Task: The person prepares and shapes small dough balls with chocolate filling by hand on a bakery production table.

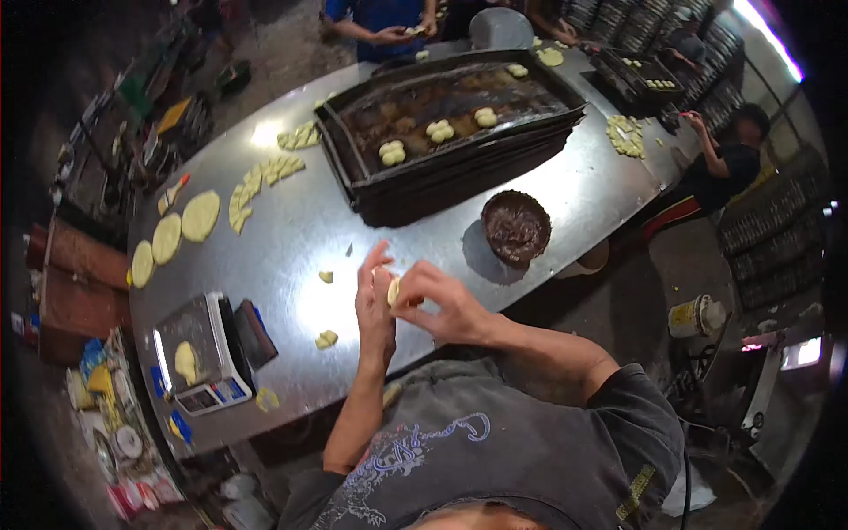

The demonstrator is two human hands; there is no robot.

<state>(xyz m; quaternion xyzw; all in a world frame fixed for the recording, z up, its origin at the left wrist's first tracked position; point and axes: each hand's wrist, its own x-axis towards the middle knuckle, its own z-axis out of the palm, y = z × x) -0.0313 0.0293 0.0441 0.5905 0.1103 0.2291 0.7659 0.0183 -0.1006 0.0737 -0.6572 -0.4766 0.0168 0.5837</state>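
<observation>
A small piece of pale dough (394,291) is held between my two hands over the near side of the metal table. My right hand (446,305) pinches it with thumb and fingertips. My left hand (375,305) is upright and cradles it from the left, fingers partly curved upward; its grip is partly hidden. Just left of my hands, two small dough pieces lie on the table, an upper piece (326,276) and a lower piece (327,339). A bowl of dark brown paste (517,228) stands to the right of my hands.
Stacked dark baking trays (459,190) carry several dough clusters. Left are flat dough rounds (200,216), cut dough pieces (256,184), a brush (173,194) and a scale (203,353) with dough on it. Across the table works a person in blue (375,26); another person (729,163) is at right.
</observation>
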